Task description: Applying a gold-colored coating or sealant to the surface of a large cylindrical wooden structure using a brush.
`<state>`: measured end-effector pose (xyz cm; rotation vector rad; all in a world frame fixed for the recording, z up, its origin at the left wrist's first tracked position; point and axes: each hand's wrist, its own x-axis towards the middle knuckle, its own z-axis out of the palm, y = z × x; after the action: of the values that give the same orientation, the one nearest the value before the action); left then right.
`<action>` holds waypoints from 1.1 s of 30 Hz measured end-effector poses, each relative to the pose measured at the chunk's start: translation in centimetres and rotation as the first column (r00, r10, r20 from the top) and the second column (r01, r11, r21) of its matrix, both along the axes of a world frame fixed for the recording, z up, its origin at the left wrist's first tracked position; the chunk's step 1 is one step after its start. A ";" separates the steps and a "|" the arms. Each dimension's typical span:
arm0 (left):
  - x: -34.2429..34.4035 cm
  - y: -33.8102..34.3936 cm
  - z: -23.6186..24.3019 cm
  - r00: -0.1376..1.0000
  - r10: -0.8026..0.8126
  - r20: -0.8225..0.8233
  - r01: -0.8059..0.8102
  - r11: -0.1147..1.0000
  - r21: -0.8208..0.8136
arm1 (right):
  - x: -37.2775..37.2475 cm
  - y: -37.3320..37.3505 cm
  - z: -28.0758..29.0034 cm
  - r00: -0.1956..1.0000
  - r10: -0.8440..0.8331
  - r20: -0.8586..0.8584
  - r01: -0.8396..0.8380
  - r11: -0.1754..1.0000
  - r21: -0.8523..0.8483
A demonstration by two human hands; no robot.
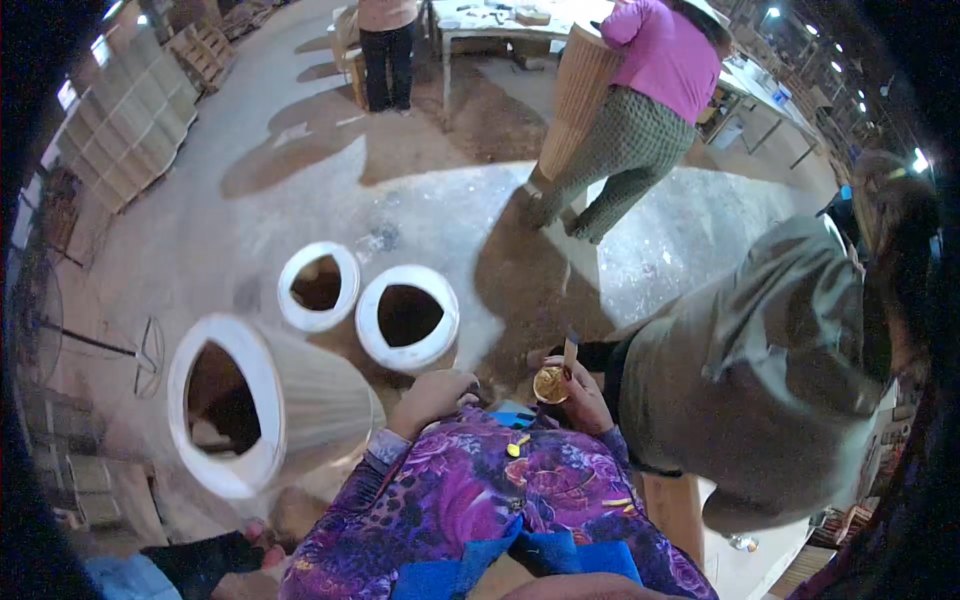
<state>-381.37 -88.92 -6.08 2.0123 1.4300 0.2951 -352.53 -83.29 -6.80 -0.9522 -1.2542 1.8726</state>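
Wooden pallet (203, 56), cluttered white table (490, 32).

Cup (549, 384) and tool (571, 352) in right hand (586, 400), one cylinder (322, 398) left of left hand (436, 402), two more cylinders (368, 320) just ahead of it, co-worker (740, 370) right of right hand, table (482, 32) well ahead of both.

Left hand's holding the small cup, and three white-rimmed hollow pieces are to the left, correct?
Not the left hand: the head view shows the right hand holding the small cup. The three white-rimmed hollow pieces are to the left, as you said.
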 end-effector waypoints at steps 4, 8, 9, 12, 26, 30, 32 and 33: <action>-1.4 8.7 0.5 0.999 0.001 0.048 -0.005 0.996 0.087 | -1.4 6.5 1.3 0.997 -0.041 -0.066 0.041 0.999 -0.009; -2.3 16.9 0.4 0.987 -0.155 0.034 0.154 0.988 0.031 | -1.6 11.7 2.6 0.985 -0.169 -0.045 0.168 0.986 -0.016; -3.2 18.8 0.4 0.983 -0.184 0.000 0.184 0.983 -0.008 | -2.4 13.3 3.1 0.977 -0.179 -0.119 0.179 0.984 -0.013; -5.4 26.0 -1.7 0.966 -0.258 -0.018 0.256 0.964 -0.077 | -4.5 18.0 3.1 0.949 -0.276 -0.152 0.279 0.960 -0.003; -23.7 63.6 0.4 0.996 -0.087 -0.029 0.089 0.994 0.071 | -22.8 56.0 3.3 0.961 -0.147 -0.236 0.144 0.989 -0.030; -30.1 72.1 0.1 0.988 -0.039 -0.147 0.041 0.999 0.008 | -26.2 65.6 2.1 0.978 -0.148 -0.146 0.144 0.989 -0.036; -30.6 75.9 2.2 0.983 -0.055 -0.172 0.053 0.998 -0.015 | -28.2 69.8 3.1 0.960 -0.198 -0.195 0.170 0.974 -0.152; -30.6 77.9 2.7 0.990 -0.008 -0.139 -0.002 0.998 -0.070 | -28.9 72.2 2.9 0.968 -0.174 -0.183 0.142 0.974 -0.174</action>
<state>-411.99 -11.04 -3.34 2.0112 1.5007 0.1039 -381.44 -11.10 -3.87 -0.8961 -0.8949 1.9094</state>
